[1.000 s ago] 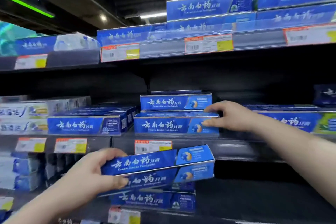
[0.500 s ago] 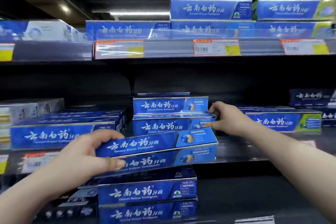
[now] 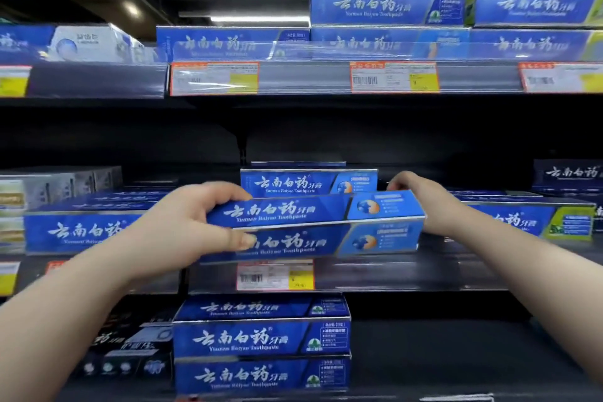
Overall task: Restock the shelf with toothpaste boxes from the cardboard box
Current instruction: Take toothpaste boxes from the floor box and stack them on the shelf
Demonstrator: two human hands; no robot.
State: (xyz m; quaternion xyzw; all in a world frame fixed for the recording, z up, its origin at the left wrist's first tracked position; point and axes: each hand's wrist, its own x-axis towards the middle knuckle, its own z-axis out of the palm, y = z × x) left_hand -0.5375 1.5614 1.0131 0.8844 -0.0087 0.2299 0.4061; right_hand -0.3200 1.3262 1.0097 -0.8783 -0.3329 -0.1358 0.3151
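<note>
My left hand (image 3: 182, 228) grips the left end of a long blue toothpaste box (image 3: 313, 225), held level in front of the middle shelf (image 3: 391, 274). My right hand (image 3: 421, 202) is at the box's right end, fingers curled behind its top corner. Directly behind the held box a stack of the same blue boxes (image 3: 308, 181) stands on that shelf; only its upper box shows. The cardboard box is out of view.
More blue toothpaste boxes fill the top shelf (image 3: 385, 6), the middle shelf's left (image 3: 81, 232) and right (image 3: 528, 222), and the lower shelf (image 3: 261, 339). Price tags (image 3: 274, 276) line the shelf edges. Dark gaps lie on the middle and lower shelves at right.
My left hand has raised the box from below the middle shelf's edge up to the stack's level. My right hand has stayed near the stack's right end and now meets the box.
</note>
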